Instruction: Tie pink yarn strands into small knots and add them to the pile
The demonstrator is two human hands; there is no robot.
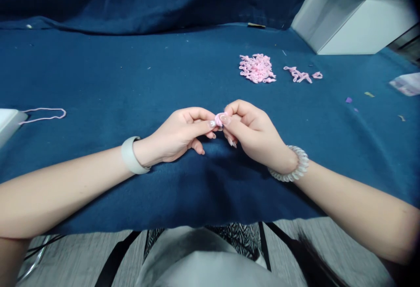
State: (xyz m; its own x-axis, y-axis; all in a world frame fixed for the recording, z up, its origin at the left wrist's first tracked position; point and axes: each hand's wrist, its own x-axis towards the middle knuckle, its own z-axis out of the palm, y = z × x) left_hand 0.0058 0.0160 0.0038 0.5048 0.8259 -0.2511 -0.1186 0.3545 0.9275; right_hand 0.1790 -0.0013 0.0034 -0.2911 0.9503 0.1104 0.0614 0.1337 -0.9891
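Around the person's hands, a dark blue cloth (pixel 131 72) covered the worktop and rose in folds along the far side. A white angular shelf unit (pixel 352 15) stood at the far right corner, and a white box (pixel 8 123) poked in at the left edge. A printed paper packet (pixel 407 84) lay at the right edge, with a purple scrap (pixel 348 100) nearby. Between the hands and the shelf unit sat a heap of pink looped yarn (pixel 257 68), and just beside it lay a short pink chain of loops (pixel 298 75). Off to the left, well apart from these, lay one thin pink strand (pixel 42 113).

The small pink yarn bud (pixel 218 119) was tightly rolled and sat in the air above the cloth, midway between the hands. The left hand (pixel 173 136) and the right hand (pixel 252 134) both had hold of it: the left fingers (pixel 197 117) and the right fingers (pixel 236 110) pinched it from opposite sides, nearly closed.

I counted two hands, one bud, one heap, one chain, one strand, one grey wrist band (pixel 131 155) and one coiled bracelet (pixel 292 164).
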